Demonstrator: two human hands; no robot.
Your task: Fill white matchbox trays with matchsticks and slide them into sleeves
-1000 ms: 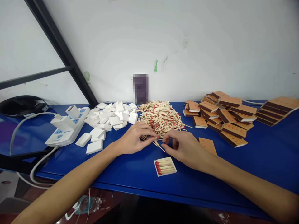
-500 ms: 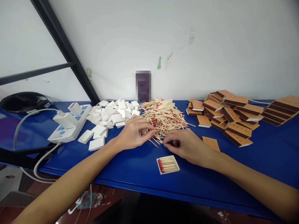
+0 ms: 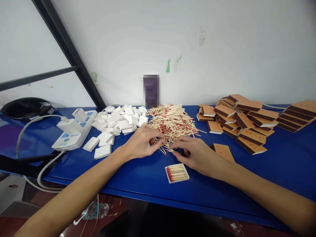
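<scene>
At the near edge of the loose match pile (image 3: 172,120), my left hand (image 3: 142,141) has its thumb and forefinger pinched on a match (image 3: 163,141) with a red head. My right hand (image 3: 195,153) is just right of it, thumb and forefinger slightly apart around a few loose matches at the pile's front; a firm grip does not show. Below my hands lies a white matchbox tray (image 3: 189,174), holding a row of matches (image 3: 176,173) with red heads to the left. An orange matchbox sleeve (image 3: 223,152) lies partly behind my right wrist.
White matchbox trays (image 3: 120,120) are heaped left of the matches, beside a power strip (image 3: 66,141) with plugs. Orange matchbox sleeves (image 3: 244,120) are piled at right, with a stack (image 3: 297,115) farther right. A blurred dark upright object (image 3: 151,90) stands by the wall.
My right hand has shifted slightly left toward the matches, and its thumb and forefinger have parted. My left hand stays at the pile, nearly unmoved.
</scene>
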